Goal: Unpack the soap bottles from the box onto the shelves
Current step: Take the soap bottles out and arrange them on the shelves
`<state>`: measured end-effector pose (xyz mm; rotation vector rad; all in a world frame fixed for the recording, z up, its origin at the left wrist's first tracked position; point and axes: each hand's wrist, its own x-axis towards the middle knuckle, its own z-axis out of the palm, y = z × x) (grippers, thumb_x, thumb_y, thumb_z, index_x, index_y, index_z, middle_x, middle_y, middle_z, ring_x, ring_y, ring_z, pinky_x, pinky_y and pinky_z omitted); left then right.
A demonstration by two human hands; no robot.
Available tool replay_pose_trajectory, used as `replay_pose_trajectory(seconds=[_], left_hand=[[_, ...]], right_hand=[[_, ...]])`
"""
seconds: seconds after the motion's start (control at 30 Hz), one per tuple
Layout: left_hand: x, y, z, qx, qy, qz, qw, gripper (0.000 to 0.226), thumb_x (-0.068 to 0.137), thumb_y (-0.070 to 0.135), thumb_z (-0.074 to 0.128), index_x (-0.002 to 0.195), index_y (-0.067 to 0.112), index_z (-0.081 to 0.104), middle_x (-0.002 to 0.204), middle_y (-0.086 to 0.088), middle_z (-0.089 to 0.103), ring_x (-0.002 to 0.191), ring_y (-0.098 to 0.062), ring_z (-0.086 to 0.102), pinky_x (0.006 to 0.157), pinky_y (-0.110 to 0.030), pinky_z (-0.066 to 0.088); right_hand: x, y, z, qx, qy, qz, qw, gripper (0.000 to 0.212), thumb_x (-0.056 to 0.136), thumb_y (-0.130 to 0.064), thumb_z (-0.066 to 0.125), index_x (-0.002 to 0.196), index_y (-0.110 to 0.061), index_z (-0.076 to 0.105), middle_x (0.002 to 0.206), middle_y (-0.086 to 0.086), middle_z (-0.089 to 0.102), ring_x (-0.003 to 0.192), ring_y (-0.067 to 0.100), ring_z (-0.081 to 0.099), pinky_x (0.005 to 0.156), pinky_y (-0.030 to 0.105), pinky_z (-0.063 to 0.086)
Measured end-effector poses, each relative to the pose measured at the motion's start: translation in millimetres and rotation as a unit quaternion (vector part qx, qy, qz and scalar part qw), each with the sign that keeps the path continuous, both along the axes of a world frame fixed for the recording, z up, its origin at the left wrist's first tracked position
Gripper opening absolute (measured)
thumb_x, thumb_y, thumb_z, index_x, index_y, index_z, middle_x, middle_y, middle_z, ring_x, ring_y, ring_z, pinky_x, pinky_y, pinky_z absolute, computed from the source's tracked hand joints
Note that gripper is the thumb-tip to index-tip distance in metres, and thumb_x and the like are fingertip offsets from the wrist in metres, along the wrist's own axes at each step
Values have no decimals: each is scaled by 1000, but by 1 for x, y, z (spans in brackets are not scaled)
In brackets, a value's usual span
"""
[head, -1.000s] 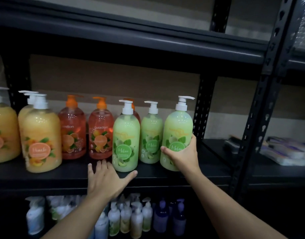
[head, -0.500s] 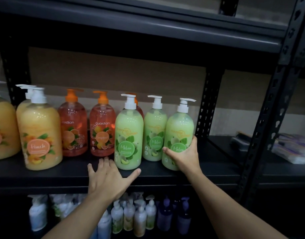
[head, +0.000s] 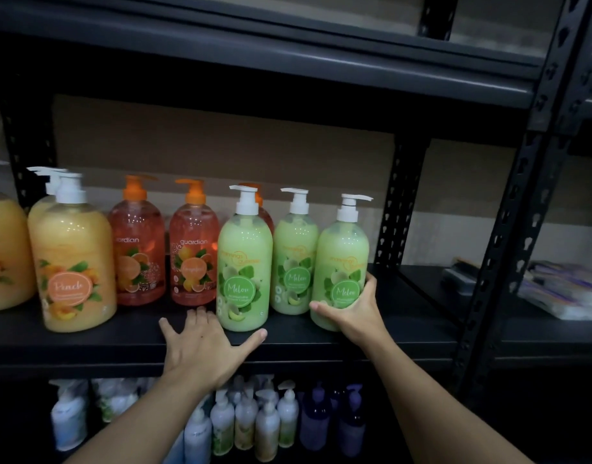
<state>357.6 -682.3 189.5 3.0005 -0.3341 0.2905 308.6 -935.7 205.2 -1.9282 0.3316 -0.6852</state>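
Note:
Three green Melon soap bottles stand in a row on the black shelf (head: 421, 333). My right hand (head: 356, 316) grips the lower part of the rightmost green Melon bottle (head: 345, 252), which stands upright on the shelf. The middle Melon bottle (head: 294, 256) is just left of it, and the left Melon bottle (head: 244, 262) stands nearer the front edge. My left hand (head: 201, 346) rests flat with spread fingers on the shelf's front edge, its thumb below the left Melon bottle. The box is not in view.
Orange guardian bottles (head: 139, 249) and yellow Peach bottles (head: 75, 262) fill the shelf's left side. A black upright post (head: 400, 202) stands right of the Melon bottles. Several smaller bottles (head: 264, 420) sit on the shelf below. Flat packets (head: 562, 289) lie on the neighbouring shelf at right.
The rightmost Melon bottle has slid a little left, closer to the middle one, and stands straighter. My left hand has stayed on the shelf edge.

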Motion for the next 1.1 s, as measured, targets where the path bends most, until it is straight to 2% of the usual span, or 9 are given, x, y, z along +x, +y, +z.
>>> replay_pose_trajectory(seconds=[0.13,0.3,0.47,0.77,1.03,1.1], left_hand=[[0,0,-1,-6,-3,-1,1000,132,57,97,-6,146,8,34,152,-5,35,143,-18,24,113,-63,9],[1,0,-2,-9,2,1,1000,133,56,97,-6,147,8,33,152,-5,34,143,-18,23,112,-63,9],[1,0,-2,-10,4,2,1000,132,57,97,-6,148,8,31,153,-5,32,144,-18,22,113,-63,9],[4,-1,-3,-5,2,1,1000,133,56,97,-9,146,9,34,150,-4,36,142,-18,25,112,-64,9],[3,0,-3,-9,-9,3,1000,131,57,97,-7,144,11,37,148,-2,39,140,-17,27,111,-64,12],[3,-1,-3,-10,-1,4,1000,132,55,97,-8,145,11,36,149,-2,38,141,-18,26,111,-64,10]], right_hand=[[2,-4,-1,2,12,-8,1000,111,43,-50,92,134,-30,32,124,-7,55,116,15,56,103,42,48],[4,-5,-2,16,16,-16,1000,97,44,-49,93,125,-30,43,116,-8,61,107,12,61,99,40,51],[4,-3,-3,11,14,-30,999,96,43,-50,92,124,-30,44,115,-8,61,106,11,61,98,39,52],[7,-5,-4,8,24,-25,999,107,41,-57,90,130,-31,38,120,-7,59,111,13,59,101,41,50],[4,-2,-2,7,19,-25,999,97,45,-52,91,123,-33,37,120,-6,58,111,13,58,100,40,50],[3,-1,-1,8,23,-22,999,102,45,-52,92,127,-30,36,123,-5,56,114,14,57,102,41,49]])
